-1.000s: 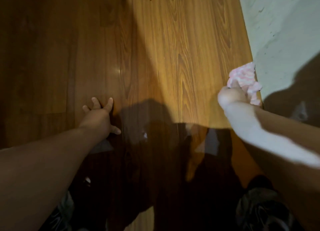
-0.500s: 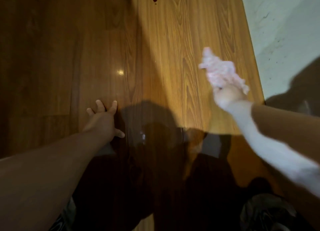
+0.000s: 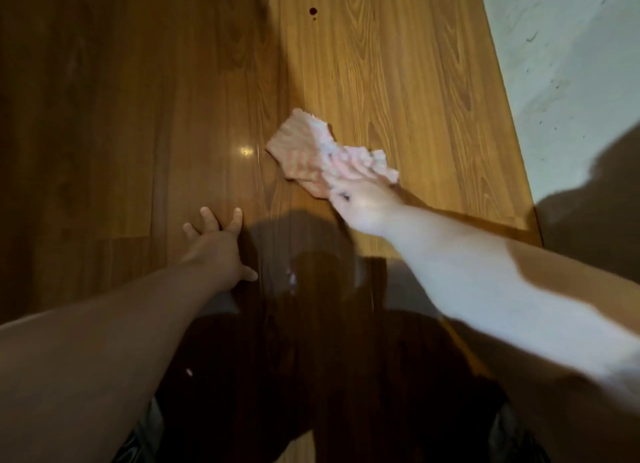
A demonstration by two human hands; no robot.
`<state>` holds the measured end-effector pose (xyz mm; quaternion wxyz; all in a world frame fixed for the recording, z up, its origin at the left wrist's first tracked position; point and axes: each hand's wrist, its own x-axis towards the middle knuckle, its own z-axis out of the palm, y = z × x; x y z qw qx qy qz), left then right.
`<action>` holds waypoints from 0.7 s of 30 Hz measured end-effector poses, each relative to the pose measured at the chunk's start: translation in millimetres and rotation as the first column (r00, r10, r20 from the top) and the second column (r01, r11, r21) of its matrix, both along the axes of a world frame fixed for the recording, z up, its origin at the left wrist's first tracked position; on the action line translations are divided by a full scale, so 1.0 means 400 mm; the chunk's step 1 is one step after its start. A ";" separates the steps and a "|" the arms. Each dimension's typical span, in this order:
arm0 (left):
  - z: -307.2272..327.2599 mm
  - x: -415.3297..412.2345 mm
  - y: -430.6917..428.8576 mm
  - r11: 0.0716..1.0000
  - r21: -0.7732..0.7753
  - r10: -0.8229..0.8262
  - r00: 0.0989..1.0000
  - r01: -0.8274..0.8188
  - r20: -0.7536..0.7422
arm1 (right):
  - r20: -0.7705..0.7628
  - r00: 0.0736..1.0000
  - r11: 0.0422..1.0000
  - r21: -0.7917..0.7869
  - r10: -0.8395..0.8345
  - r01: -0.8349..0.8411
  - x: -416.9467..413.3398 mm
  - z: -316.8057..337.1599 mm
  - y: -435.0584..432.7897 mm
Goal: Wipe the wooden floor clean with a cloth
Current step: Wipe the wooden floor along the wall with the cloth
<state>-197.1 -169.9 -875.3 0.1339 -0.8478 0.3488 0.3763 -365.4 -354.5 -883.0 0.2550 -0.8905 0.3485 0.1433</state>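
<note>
wooden floor (image 3: 398, 81) mid-wipe, one spot left

glossy brown boards fill the view, lit toward 1 o'clock and in shadow elsewhere, with a pale wall (image 3: 571, 81) at 2 o'clock. the pink-and-white cloth (image 3: 311, 150) lies just above centre, spread against the boards where light meets shadow. the right hand (image 3: 363, 202) holds its near end from 4 o'clock, with its fingers buried in the fabric. at 7 o'clock of the cloth, well apart, the left hand (image 3: 214, 251) is braced flat with its fingers wide.

the job looks partway done. a small dark spot (image 3: 313, 11) sits untouched at 12 o'clock, beyond the cloth, and the shadowed boards at 9 o'clock show no sign either way.

a second ago the cloth was bunched by the wall at 3 o'clock. it has since swept leftward across the lit boards, while the left hand has stayed planted.
</note>
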 end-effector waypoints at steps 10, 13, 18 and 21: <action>-0.040 -0.006 0.034 0.893 -0.354 0.278 0.959 -0.280 -0.056 | -0.280 0.715 0.765 -0.153 -0.641 0.626 -0.217 0.013 -0.186; -0.027 -0.028 0.072 0.828 -0.509 0.270 0.963 -0.236 -0.006 | -0.180 0.930 0.947 -0.037 -0.321 0.320 -0.046 0.021 -0.021; -0.029 -0.067 0.075 0.798 -0.588 0.186 0.982 -0.128 0.040 | 0.010 0.841 0.676 0.599 -0.541 0.428 0.145 0.085 0.194; -0.058 -0.103 0.056 0.869 -0.494 0.088 0.993 -0.037 0.081 | 0.106 0.614 0.545 0.593 -0.783 0.593 0.097 0.111 0.124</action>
